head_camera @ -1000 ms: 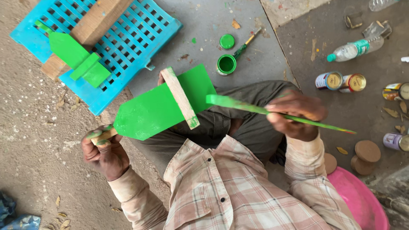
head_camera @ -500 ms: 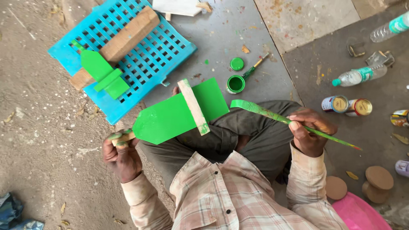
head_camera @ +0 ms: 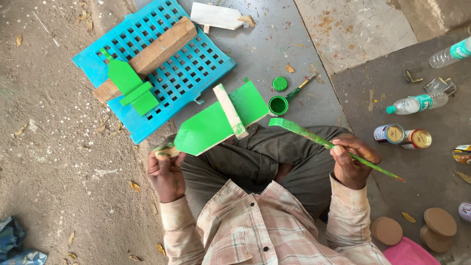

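Slanting up and rightward from the left hand (head_camera: 166, 172), clamped on its handle, a green board (head_camera: 206, 128) is held over the lap, its far end nearest the brush (head_camera: 321, 142) gripped by the right hand (head_camera: 352, 162).

At three o'clock, the yellow-labelled tin can (head_camera: 461, 154) is cut off by the edge, as is the pale rounded object (head_camera: 465, 211) at four. At seven, crumpled blue cloth (head_camera: 17, 245) runs off frame.
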A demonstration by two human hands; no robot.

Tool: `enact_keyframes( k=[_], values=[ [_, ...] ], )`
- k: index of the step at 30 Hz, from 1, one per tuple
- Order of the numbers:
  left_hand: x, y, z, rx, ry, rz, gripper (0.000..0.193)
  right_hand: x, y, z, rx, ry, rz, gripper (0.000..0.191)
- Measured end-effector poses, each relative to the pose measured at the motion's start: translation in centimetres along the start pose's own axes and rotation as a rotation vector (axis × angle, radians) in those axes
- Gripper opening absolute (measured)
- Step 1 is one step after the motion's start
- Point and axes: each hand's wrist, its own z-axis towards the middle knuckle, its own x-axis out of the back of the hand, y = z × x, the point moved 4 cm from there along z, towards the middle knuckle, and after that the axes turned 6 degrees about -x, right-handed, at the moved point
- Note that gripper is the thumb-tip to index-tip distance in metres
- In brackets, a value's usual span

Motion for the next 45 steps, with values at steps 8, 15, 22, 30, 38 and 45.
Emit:
enact_keyframes(
  k=[8,15,22,30,38,45],
  values=[
    [-1.4,-4.6,-0.5,0.217,0.029,-0.153,0.022,0.0,1.4,-0.1,-0.049,0.047,0.065,0.021],
    [-1.7,-6.2,-0.8,0.302,0.054,-0.207,0.016,-0.8,0.9,-0.8,-0.056,0.038,0.076,0.026],
    [-2.1,-5.9,-1.5,0.285,0.003,-0.246,0.02,-2.7,-1.1,-0.9,0.056,0.019,-0.081,0.021],
    [-1.6,-5.4,-1.6,0.234,-0.018,-0.265,0.021,-3.3,-2.2,-0.7,0.198,-0.02,-0.076,0.019],
    [-4.1,-1.4,-1.0,0.035,-0.045,-0.088,0.023,-3.1,-3.7,-0.7,0.232,0.022,-0.133,0.018],
    [-7.0,3.9,-1.1,-0.232,-0.1,0.18,0.028,-4.2,-6.3,0.0,0.327,-0.027,-0.468,0.015]
  ],
)
